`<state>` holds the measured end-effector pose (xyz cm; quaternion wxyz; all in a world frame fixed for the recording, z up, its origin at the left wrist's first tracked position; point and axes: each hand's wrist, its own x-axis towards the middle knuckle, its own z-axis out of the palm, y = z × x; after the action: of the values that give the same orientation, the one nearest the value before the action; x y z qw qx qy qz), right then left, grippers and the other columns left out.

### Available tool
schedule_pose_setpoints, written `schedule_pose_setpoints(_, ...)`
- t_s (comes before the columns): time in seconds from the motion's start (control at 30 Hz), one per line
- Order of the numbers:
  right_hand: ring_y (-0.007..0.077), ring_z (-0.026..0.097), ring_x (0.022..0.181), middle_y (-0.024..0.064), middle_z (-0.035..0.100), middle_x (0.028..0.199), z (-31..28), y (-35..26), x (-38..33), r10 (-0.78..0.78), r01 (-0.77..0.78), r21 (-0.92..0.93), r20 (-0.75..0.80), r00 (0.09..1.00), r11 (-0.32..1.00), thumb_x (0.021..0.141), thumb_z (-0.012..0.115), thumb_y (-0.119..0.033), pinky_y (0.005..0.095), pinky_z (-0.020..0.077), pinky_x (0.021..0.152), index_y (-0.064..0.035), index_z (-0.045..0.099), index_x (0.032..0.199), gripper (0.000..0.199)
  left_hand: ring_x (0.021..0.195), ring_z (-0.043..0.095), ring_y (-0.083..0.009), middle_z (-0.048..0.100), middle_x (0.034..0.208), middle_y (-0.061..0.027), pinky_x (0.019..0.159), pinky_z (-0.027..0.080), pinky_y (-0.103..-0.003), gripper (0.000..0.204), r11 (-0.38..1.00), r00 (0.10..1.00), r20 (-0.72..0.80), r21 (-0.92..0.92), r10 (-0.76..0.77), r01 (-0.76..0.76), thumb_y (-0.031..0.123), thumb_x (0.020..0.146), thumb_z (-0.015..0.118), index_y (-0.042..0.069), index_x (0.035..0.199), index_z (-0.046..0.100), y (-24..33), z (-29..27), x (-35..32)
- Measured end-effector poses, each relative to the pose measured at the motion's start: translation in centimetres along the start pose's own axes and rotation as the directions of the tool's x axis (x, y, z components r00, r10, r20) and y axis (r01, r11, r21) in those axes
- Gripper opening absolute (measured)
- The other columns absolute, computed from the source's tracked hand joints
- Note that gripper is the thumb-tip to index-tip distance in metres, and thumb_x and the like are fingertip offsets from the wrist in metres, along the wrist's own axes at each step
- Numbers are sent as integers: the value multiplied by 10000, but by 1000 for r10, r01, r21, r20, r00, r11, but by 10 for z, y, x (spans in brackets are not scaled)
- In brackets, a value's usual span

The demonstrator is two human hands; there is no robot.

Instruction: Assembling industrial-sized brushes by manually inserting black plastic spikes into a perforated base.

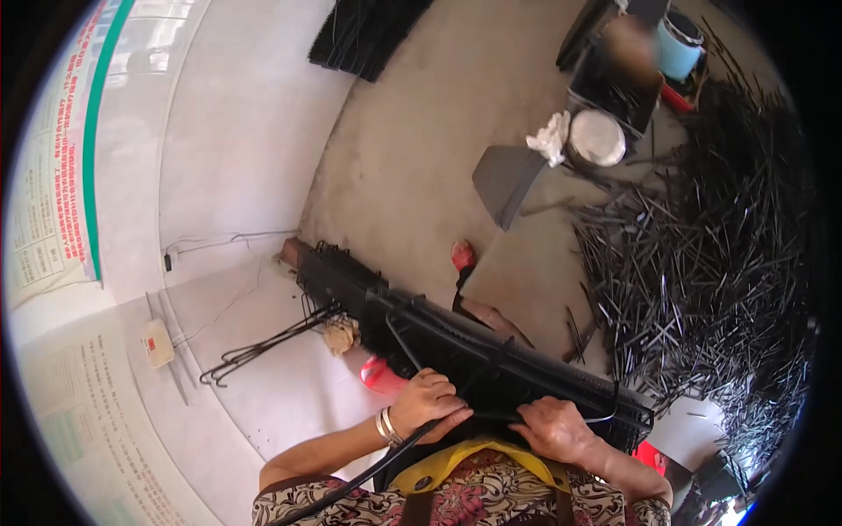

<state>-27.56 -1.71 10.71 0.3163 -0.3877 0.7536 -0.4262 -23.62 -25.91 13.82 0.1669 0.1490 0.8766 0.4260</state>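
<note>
Across the lower middle runs a long black rack-like piece (526,361), dark and dense, slanting down to the right. My left hand (428,407), with a bracelet on its wrist, is closed at the near side of this piece. From its grip a dark, thin rod (373,471) slopes down to the lower left. A greyish bar (403,342) leans up beyond the same hand. My right hand (554,427) is curled against the near edge farther right. What its fingers hold is hidden. Beside it a thin curved wire (607,415) shows.
A big heap of dark thin strips (693,254) covers the floor at the right. Beyond are a round white-topped object (596,138), a grey slab (507,186) and a blue bucket (678,46). Hooked dark rods (263,347) stick out toward the white wall at left.
</note>
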Motion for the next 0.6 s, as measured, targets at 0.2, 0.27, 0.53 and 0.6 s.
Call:
schedule_pose_setpoints(0.2,285,571,514,119,548,544,27,-15,102,73,-65,-74,114,991,995,754,610,-250,365,459,463,-50,496,623,265,540,489,-218,475,574,-48,510,349,-329,126,993,989,-118,-86,-92,82,93,655,691,57,639,571,-76,-37,-37)
schedule_pose_setpoints(0.27,295,571,517,126,551,546,34,-30,138,59,-49,-63,183,981,997,768,596,-260,376,456,448,-43,499,631,274,534,491,-221,482,571,-51,514,346,-330,106,987,981,-153,-121,-121,103,75,648,689,54,637,586,-91,-65,-52)
schedule_pose_setpoints(0.53,293,583,555,121,563,581,77,-77,265,64,-59,-28,315,947,998,823,543,-298,367,457,453,-40,539,682,295,512,502,-214,511,549,-49,550,390,-322,84,986,954,-264,-115,-145,118,68,635,667,35,699,622,-158,-171,-102)
schedule_pose_setpoints(0.6,293,587,576,128,567,599,84,-84,292,86,-82,-27,370,925,996,836,529,-296,368,459,465,-31,547,704,296,585,502,-285,538,645,-101,565,410,-383,101,994,949,-306,51,-76,96,119,636,656,51,705,625,-168,-187,-111)
